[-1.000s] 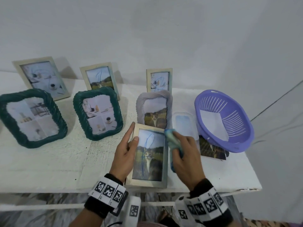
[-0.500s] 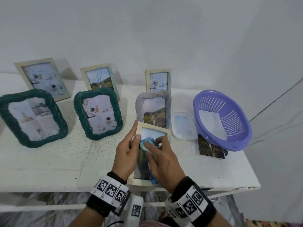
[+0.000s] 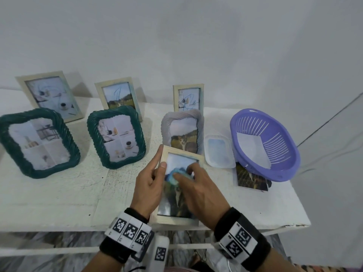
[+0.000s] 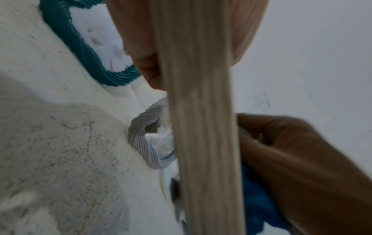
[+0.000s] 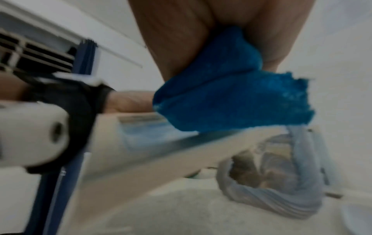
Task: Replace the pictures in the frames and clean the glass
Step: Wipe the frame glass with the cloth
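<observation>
Low in the middle of the picture, the left hand (image 3: 149,185) holds the wooden frame (image 3: 177,217) by its side on the white table (image 3: 59,197). The right hand (image 3: 198,191) grips a blue cloth (image 3: 172,174) (all bunched up) and presses it on the glass.

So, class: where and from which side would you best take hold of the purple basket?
Grip the purple basket by its far rim, at the slot, coming from above. It sits tilted on a photo, so that raised edge is probably easiest to reach.

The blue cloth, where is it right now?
In the head view the blue cloth is near the table's front edge, pressed by the right hand onto the glass of the wooden frame that the left hand grips.
</observation>
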Tool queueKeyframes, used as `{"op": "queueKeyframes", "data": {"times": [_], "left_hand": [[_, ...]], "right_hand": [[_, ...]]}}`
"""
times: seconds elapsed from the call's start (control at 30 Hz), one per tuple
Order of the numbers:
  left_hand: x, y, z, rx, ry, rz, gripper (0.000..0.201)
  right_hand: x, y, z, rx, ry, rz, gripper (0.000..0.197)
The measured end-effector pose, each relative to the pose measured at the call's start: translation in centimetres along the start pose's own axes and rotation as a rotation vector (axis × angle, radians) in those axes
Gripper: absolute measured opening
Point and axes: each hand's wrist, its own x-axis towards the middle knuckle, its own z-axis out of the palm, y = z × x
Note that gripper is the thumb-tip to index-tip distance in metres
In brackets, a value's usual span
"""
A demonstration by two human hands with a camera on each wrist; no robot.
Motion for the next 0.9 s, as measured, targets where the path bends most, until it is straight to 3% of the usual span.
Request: {"op": "queueKeyframes", "data": {"times": [0.1,0.2,0.33,0.4,0.53,0.63,0.77,0.9], "left_hand": [[-0.2,0.6,0.4,0.005,0.005,0.033,0.047],[-0.3,0.9,0.2,0.002,-0.004,0.050,0.046],[0.0,0.0,-0.7,0.027,0.016,0.043,0.047],[-0.2,0.0,-0.6,0.033,0.025,0.049,0.047],[-0.3,0.1,-0.2,0.007,0.024,0.054,0.047],[0.3,-0.1,-0.5,-0.039,0.004,0.049,0.046],[0.4,-0.6,-0.9,-0.069,-0.016,0.043,0.045],[0.3,-0.3,-0.4,-0.072,-0.015,0.042,0.045]], "right_hand": [[1.4,1.6,-0.1,-0.046,0.143,0.155,0.019],[2.0,0.5,0.0,0.036,0.229,0.187,0.018],[-0.2,-1.0,0.4,0.168,0.126,0.054,0.020],[-0.3,-0.5,0.1,0.123,0.095,0.048,0.020],[1.8,0.9,-0.3,0.046,0.221,0.201,0.014],[1.9,-0.3,-0.3,0.068,0.235,0.142,0.018],[1.0,-1.1,-0.7,0.074,0.113,-0.001,0.021],[2.7,-0.1,-0.6,-0.001,0.221,0.116,0.013]]}}
